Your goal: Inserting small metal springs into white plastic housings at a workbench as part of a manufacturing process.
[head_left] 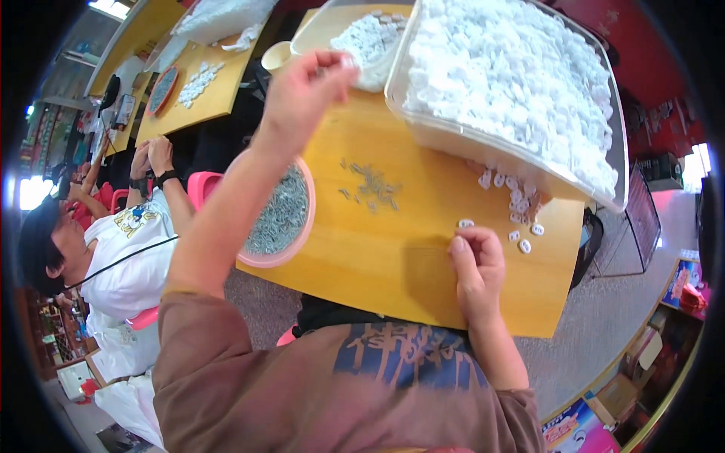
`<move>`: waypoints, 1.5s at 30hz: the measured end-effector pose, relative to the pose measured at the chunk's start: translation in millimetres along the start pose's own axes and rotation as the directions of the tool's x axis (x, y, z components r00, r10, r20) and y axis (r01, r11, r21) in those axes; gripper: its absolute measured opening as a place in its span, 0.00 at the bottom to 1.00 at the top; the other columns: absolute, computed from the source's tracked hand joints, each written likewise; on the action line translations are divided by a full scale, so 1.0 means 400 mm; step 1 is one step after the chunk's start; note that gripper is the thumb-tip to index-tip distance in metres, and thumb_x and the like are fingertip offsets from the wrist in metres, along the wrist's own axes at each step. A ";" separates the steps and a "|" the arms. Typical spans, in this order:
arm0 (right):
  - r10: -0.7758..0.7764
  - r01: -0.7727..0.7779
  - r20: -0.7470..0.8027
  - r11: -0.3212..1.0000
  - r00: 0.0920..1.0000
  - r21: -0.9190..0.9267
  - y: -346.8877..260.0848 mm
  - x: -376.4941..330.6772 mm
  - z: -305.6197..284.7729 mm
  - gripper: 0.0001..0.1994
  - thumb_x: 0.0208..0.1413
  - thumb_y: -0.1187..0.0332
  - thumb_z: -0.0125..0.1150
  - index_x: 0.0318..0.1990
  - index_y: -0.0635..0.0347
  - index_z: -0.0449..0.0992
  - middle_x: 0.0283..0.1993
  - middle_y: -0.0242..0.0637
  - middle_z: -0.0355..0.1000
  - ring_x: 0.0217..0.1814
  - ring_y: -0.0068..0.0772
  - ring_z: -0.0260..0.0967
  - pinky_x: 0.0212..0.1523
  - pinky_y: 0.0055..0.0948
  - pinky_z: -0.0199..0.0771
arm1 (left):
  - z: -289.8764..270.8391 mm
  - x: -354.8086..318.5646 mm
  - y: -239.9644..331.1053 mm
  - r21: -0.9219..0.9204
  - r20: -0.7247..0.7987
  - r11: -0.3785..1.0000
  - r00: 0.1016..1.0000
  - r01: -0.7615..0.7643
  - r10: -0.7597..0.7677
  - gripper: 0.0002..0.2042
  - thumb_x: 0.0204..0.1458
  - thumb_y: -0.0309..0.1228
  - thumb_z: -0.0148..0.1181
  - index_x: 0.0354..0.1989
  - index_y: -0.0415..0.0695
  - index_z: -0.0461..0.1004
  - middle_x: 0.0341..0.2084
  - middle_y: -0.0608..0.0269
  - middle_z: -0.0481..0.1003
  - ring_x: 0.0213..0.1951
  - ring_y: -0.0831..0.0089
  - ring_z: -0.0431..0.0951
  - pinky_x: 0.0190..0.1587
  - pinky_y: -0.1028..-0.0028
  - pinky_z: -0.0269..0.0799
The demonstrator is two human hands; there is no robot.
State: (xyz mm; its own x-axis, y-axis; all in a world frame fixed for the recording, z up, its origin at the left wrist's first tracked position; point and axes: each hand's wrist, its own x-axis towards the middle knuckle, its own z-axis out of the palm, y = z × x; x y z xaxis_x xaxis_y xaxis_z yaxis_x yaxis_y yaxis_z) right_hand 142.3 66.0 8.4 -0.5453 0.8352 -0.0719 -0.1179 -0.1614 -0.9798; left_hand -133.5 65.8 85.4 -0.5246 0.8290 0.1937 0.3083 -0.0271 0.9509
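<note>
My left hand [306, 98] is raised over the far side of the table, beside a clear tub [303, 38] of small white pieces. Its fingers are curled into a pinch; a pale spot shows at the blurred tips. Low over the near right of the table is my right hand [477, 268], closed, thumb against the forefinger. A white oval piece [466, 223] shows just beyond its fingertips; whether it is gripped or lies on the wood I cannot tell. More white oval pieces [519, 200] with small dark holes are scattered farther right. Several small grey metal pins [370, 185] lie mid-table.
A large clear bin [498, 147] heaped with white pieces takes up the table's far right. A pink-rimmed bowl [308, 204] of grey metal pins stands at the left edge, partly behind my left forearm. A person [124, 249] sits to the left near another table [189, 113].
</note>
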 end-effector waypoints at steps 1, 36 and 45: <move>0.001 -0.001 0.006 1.000 1.000 -0.003 0.001 0.000 -0.001 0.06 0.50 0.75 0.48 0.36 0.62 0.63 0.25 0.28 0.61 0.23 0.14 0.54 0.23 0.12 0.55 | -0.017 0.052 -0.024 0.086 -0.010 0.996 1.000 -0.014 0.015 0.12 0.44 0.31 0.54 0.36 0.38 0.68 0.23 0.70 0.68 0.24 0.84 0.65 0.29 0.85 0.60; -0.674 0.755 0.426 0.655 0.604 -0.034 0.021 -0.019 -0.028 0.09 0.33 0.68 0.63 0.19 0.58 0.67 0.17 0.32 0.61 0.17 0.31 0.59 0.17 0.26 0.56 | 0.372 -0.240 -0.067 0.438 0.564 0.778 0.812 -0.451 0.153 0.07 0.41 0.30 0.53 0.27 0.41 0.68 0.24 0.58 0.67 0.30 0.60 0.67 0.30 0.67 0.63; -0.698 0.766 0.396 0.642 0.597 -0.023 0.023 -0.014 -0.032 0.09 0.34 0.69 0.62 0.19 0.58 0.67 0.16 0.31 0.62 0.15 0.30 0.57 0.16 0.26 0.53 | 0.425 -0.220 -0.066 0.375 0.610 0.774 0.764 -0.510 0.208 0.11 0.41 0.32 0.53 0.33 0.41 0.69 0.26 0.56 0.66 0.30 0.59 0.67 0.32 0.66 0.64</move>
State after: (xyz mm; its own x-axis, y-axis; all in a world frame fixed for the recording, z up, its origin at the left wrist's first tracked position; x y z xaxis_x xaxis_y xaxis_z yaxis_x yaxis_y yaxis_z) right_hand 154.8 66.4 -2.4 -0.5714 0.4029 0.7150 -0.4746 0.5486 -0.6884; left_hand 39.6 88.5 2.1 0.1475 0.9689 0.1989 0.8039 -0.2345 0.5466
